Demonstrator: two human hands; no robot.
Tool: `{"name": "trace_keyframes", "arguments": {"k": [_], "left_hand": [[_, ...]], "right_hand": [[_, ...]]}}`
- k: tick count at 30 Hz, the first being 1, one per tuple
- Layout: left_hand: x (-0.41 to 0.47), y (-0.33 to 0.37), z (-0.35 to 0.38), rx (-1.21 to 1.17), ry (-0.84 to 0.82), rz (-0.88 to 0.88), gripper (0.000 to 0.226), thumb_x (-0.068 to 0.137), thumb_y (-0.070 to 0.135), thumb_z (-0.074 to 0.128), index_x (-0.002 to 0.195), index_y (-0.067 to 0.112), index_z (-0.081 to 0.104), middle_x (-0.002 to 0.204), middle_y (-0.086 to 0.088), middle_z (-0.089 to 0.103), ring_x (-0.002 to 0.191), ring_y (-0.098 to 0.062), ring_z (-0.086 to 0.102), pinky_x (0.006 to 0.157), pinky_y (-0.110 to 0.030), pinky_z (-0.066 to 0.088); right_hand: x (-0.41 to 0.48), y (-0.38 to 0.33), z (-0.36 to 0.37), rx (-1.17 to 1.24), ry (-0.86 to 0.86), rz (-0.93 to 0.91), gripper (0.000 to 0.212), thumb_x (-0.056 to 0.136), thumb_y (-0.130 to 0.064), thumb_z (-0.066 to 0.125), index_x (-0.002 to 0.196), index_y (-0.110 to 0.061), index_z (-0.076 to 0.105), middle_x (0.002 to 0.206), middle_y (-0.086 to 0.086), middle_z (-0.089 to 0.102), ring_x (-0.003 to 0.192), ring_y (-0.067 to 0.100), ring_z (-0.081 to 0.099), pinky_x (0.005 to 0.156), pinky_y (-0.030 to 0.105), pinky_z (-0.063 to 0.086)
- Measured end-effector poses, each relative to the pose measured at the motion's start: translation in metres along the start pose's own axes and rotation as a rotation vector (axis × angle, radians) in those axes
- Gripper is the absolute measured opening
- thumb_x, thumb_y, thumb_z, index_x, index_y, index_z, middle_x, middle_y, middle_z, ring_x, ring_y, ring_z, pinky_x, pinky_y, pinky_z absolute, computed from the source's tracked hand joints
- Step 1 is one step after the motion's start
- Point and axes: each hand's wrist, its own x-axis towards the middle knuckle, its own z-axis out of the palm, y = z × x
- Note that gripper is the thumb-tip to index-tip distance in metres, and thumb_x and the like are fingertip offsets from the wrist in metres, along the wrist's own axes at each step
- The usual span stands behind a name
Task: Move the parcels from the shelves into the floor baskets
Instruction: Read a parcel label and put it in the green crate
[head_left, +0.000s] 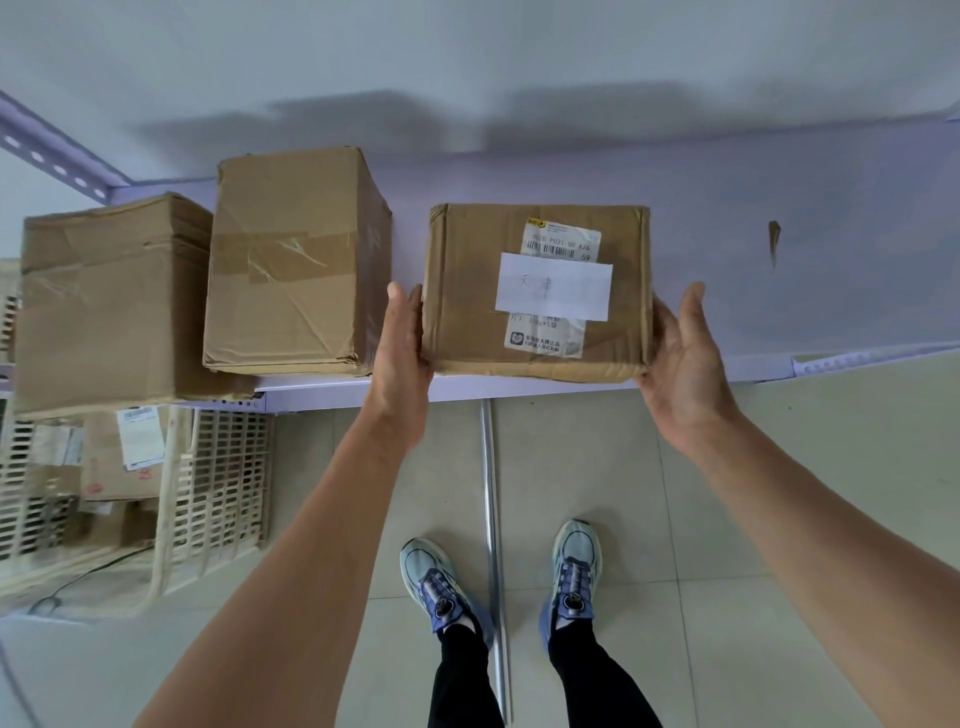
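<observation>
At the front edge of the shelf (805, 249), we frame the labelled parcel (467, 312) between our palms: the left hand (402, 348) lies flat against its left side and the right hand (685, 364) meets its lower right corner, the fingers (662, 327) of both straight or only gently bent, hooked round nothing. We judge this side-on squeeze suits a box too wide for one hand, and its place at the lip lets us draw it off without reaching deep. It rests on the shelf, apart from the taped parcel (296, 260) and the creased parcel (104, 301) to its left. Down to our left stands the floor basket (228, 478), holding a few parcels, so we expect the carry to swing leftward and down; the box could slip if our palms press unevenly
</observation>
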Motion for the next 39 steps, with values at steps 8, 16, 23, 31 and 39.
{"name": "trace_keyframes", "arguments": {"k": [8,16,23,31,39], "left_hand": [[-0.024,0.009,0.009,-0.055,0.032,0.096,0.069,0.107,0.07,0.012,0.148,0.039,0.058,0.148,0.01,0.068,0.142,-0.007,0.059,0.119,-0.029,0.039],[-0.105,0.042,0.007,-0.133,0.113,0.143,0.081,0.106,0.069,0.015,0.164,0.02,0.043,0.156,0.003,0.062,0.148,-0.011,0.053,0.128,-0.034,0.032],[-0.198,0.061,-0.016,-0.2,0.14,0.16,0.072,0.107,0.067,0.015,0.158,0.03,0.05,0.155,0.01,0.062,0.148,-0.005,0.051,0.122,-0.03,0.034],[-0.328,0.077,-0.099,-0.21,0.195,0.221,0.063,0.094,0.089,0.035,0.137,0.057,0.068,0.149,0.016,0.066,0.144,0.0,0.054,0.117,-0.03,0.032],[-0.461,0.072,-0.229,-0.21,0.273,0.215,0.068,0.088,0.098,0.034,0.142,0.065,0.058,0.15,0.035,0.058,0.144,0.012,0.047,0.123,-0.032,0.027]], "right_hand": [[-0.033,-0.017,0.011,0.083,-0.009,-0.089,0.078,0.105,-0.066,0.017,0.155,-0.018,0.052,0.147,0.001,0.067,0.141,0.018,0.059,0.118,0.04,0.041],[-0.101,-0.06,0.028,0.109,-0.083,-0.102,0.076,0.104,-0.067,0.021,0.157,-0.02,0.05,0.155,0.0,0.06,0.147,0.017,0.052,0.129,0.048,0.027],[-0.174,-0.082,0.062,0.059,-0.126,-0.088,0.078,0.099,-0.071,0.028,0.155,-0.022,0.052,0.151,-0.003,0.063,0.142,0.012,0.056,0.126,0.041,0.029],[-0.278,-0.075,0.156,-0.066,-0.242,-0.05,0.073,0.096,-0.075,0.033,0.144,-0.029,0.062,0.142,-0.006,0.07,0.131,0.011,0.065,0.103,0.033,0.041],[-0.38,-0.036,0.284,-0.132,-0.4,-0.033,0.073,0.104,-0.068,0.027,0.153,-0.023,0.056,0.149,0.002,0.065,0.142,0.024,0.057,0.119,0.049,0.036]]}}
